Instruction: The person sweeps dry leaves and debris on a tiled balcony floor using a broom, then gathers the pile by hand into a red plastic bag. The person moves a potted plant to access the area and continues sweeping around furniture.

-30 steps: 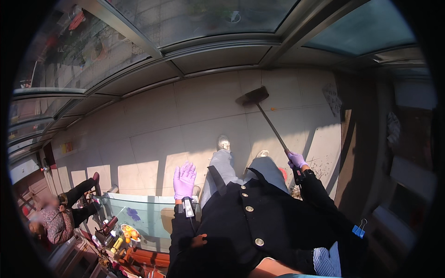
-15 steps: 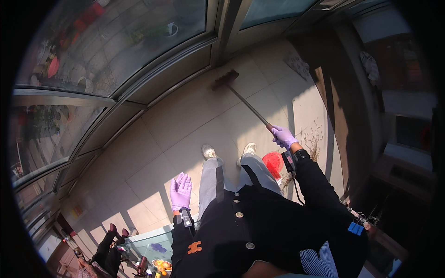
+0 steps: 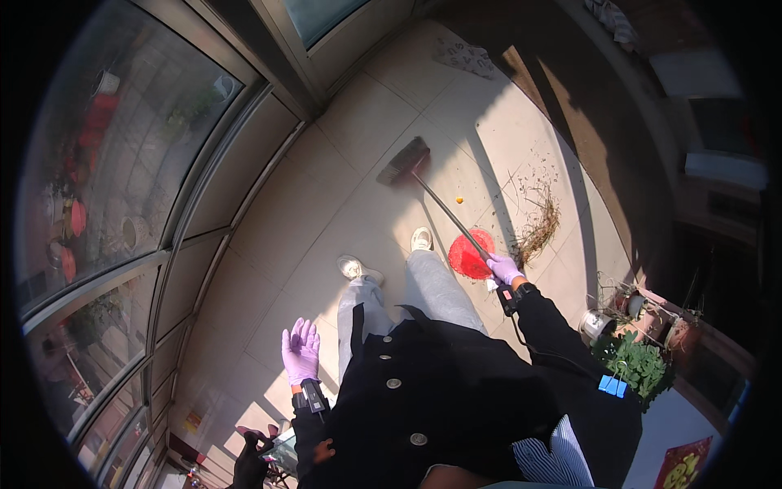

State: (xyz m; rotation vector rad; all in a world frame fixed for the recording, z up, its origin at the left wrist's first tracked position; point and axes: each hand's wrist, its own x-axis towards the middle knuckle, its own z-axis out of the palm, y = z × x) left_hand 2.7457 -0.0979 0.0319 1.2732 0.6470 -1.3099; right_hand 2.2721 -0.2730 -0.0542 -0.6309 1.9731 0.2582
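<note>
My right hand (image 3: 505,268), in a light purple glove, is closed round the upper end of a broom (image 3: 446,209). The handle slants forward and left to a dark bristle head (image 3: 405,163) on the tiled floor. Beside that hand lies a round, bright red object (image 3: 472,253), partly hidden by the handle; its kind is unclear. Right of it is a pile of dry plant stalks and crumbs (image 3: 535,231). A small orange bit (image 3: 459,200) lies near the handle. My left hand (image 3: 301,352), gloved alike, hangs at my left side, fingers spread and holding nothing.
A glazed frame wall (image 3: 195,236) runs along the left. A printed cloth (image 3: 464,57) lies at the far end. On the right stand a leafy green plant (image 3: 635,363) and several pots. Another person's dark-clothed leg (image 3: 252,460) shows at lower left.
The view has turned to the right. My right hand has drawn the broom head nearer and to the right, and more of the stalk pile shows. My left hand stays open.
</note>
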